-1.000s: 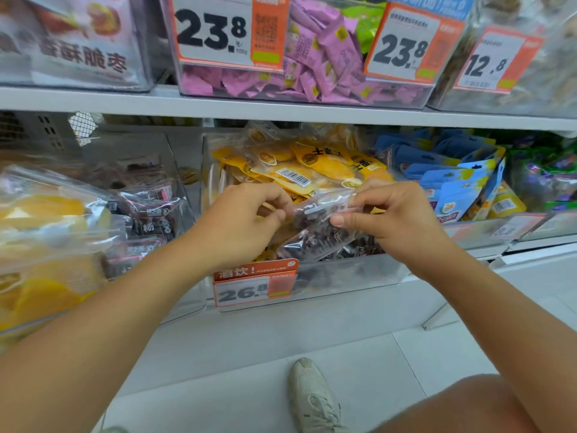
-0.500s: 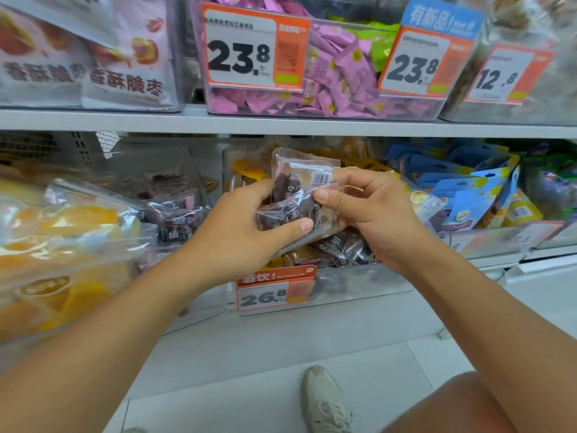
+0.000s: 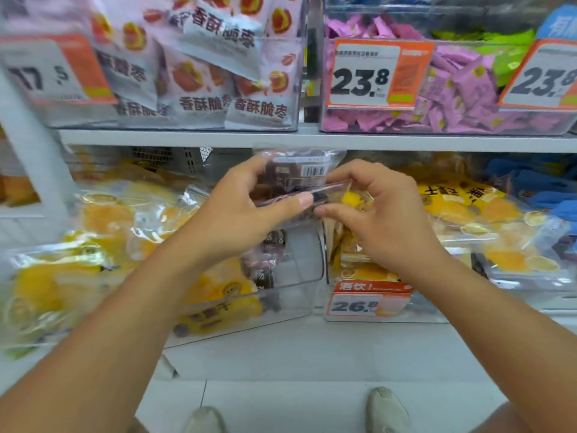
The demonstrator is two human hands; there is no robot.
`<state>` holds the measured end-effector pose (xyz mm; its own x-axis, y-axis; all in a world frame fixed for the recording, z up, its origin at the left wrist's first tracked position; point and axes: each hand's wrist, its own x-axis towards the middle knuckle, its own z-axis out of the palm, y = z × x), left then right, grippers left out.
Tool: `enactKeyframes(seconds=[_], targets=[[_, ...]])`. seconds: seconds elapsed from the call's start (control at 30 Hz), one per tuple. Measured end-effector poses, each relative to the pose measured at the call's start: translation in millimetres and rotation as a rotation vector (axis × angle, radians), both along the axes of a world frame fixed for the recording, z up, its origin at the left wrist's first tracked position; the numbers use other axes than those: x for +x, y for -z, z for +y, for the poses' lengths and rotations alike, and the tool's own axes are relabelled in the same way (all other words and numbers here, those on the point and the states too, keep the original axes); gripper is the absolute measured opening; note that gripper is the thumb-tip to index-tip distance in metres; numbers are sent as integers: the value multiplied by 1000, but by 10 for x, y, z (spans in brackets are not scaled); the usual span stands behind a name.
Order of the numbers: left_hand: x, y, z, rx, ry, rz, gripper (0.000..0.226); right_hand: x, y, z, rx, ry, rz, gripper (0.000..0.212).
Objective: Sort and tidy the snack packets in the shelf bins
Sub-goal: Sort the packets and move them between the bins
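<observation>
I hold a clear packet of dark dried fruit (image 3: 293,173) with a barcode, raised in front of the lower shelf. My left hand (image 3: 237,210) grips its left side, thumb across the front. My right hand (image 3: 374,210) pinches the packet's lower right edge. Below them stands a clear bin (image 3: 299,270) with a few similar dark packets (image 3: 268,264) inside. To the left lie clear packets of yellow dried fruit (image 3: 103,214); more yellow packets (image 3: 462,207) fill the bin on the right.
The upper shelf (image 3: 312,139) carries a bin of white-and-red jujube bags (image 3: 199,76) and a bin of pink packets (image 3: 449,85) with orange price tags. Blue packets (image 3: 537,185) sit far right. A 26.8 tag (image 3: 368,301) hangs on the lower bin front. My shoes (image 3: 387,410) stand on white floor.
Both hands lifted the dark packet out of the yellow-packet bin and carried it left and up. The view swung left, bringing the jujube bags into sight.
</observation>
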<state>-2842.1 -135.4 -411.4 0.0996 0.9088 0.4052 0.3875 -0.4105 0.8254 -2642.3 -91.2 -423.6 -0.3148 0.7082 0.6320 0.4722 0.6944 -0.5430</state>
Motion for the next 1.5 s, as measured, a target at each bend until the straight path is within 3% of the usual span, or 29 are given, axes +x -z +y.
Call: enactKeyframes(seconds=[0.13, 0.3, 0.37, 0.43, 0.6, 0.77, 0.83, 0.97, 1.03, 1.1, 1.2, 1.3, 1.4, 1.5], targets=[[-77, 4, 34, 139, -190, -20, 26, -69, -128, -4, 69, 25, -80, 25], [-217, -142, 34, 190, -310, 106, 16, -302, -294, -37, 193, 67, -608, 23], [-272, -141, 33, 160, -317, 157, 17, -504, -308, -30, 246, 76, -704, 32], [-335, -63, 44, 128, -368, 221, 19, -680, -318, -33, 193, 72, -798, 38], [-479, 53, 66, -10, -442, 204, 15, -965, -28, 112, -24, 64, -1011, 21], [-520, 84, 73, -94, -347, 18, 28, -985, 43, 312, -144, 24, -901, 25], [-566, 76, 91, -119, -355, -66, 30, -860, -15, 323, -197, 36, -753, 28], [-559, 27, 88, -84, -326, 114, 19, -598, -127, 109, -202, 72, -181, 63], [-459, -10, 78, -54, -215, 188, 20, -581, -148, 44, -191, -53, -117, 79], [-374, -14, 103, -28, -127, 211, 22, -580, -144, 51, -160, -151, -179, 65], [-342, -17, 133, -57, -142, 276, 34, -452, -197, 118, -70, -21, -158, 24], [-353, -45, 122, -163, -229, 567, 55, -280, -226, 124, -96, 62, -157, 25], [-227, -70, 189, -231, -187, 922, 35, -288, -171, 81, -81, 98, -233, 31], [-55, 68, 296, -433, -164, 1089, 27, -332, -83, 72, -125, 38, -153, 42]])
